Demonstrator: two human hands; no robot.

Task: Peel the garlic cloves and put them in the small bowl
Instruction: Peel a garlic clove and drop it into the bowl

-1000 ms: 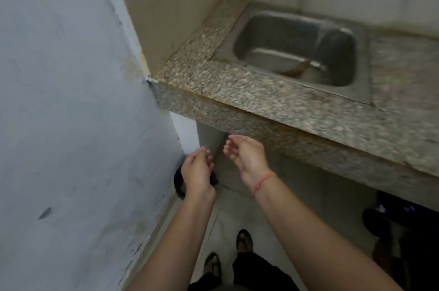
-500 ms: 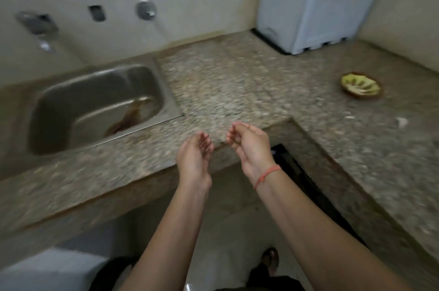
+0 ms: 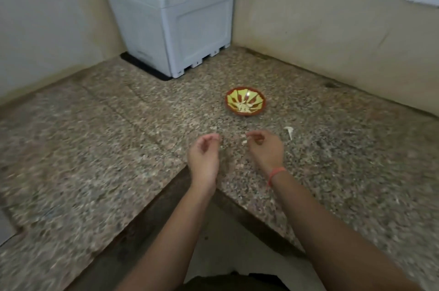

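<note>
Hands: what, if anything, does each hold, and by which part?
Cannot tell. The left hand and right hand both curl their fingertips together, but blur hides anything between them.

The small bowl [image 3: 247, 113], red-rimmed and yellow-patterned, is being kept upright, far right of centre; pale garlic pieces [image 3: 243, 107] are being held inside it.

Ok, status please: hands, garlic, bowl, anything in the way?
Left hand loosely curled, nothing seen in it. Right hand by a white scrap, grip unclear. Small bowl holds pale pieces. Nothing stands between hands and bowl.
</note>
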